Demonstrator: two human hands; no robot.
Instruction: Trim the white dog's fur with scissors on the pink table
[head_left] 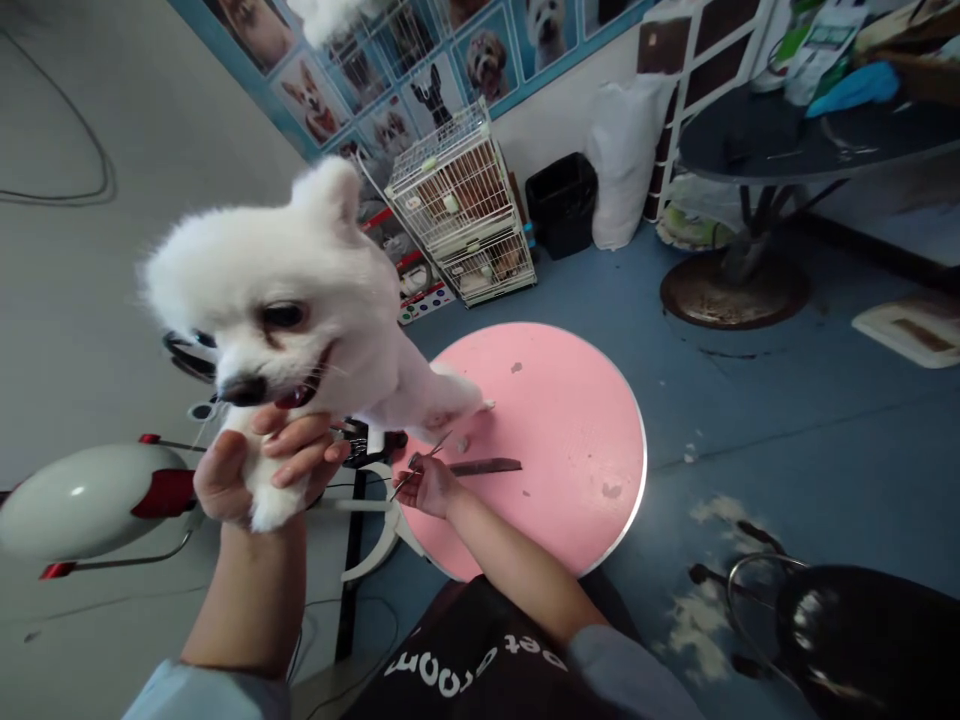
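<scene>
A fluffy white dog [289, 265] stands up on its hind legs on the round pink table [562, 400], its mouth a little open. My left hand [300, 450] is closed around its raised front leg [277, 495], just below the chin. Lower down, by the dog's hind legs, my right hand [426, 488] has its fingers curled on a pair of scissors [439, 446]. The exact grip on the scissor handles is too small to make out. Close behind that hand, a dark comb [491, 466] lies flat on the tabletop.
A white and red pet dryer [90, 500] stands at the left. Beyond the table are stacked wire cages [465, 200], a black bin [562, 205] and a white sack [622, 160]. A dark grooming table [795, 130] is at far right, with a black stool [862, 630] nearer me.
</scene>
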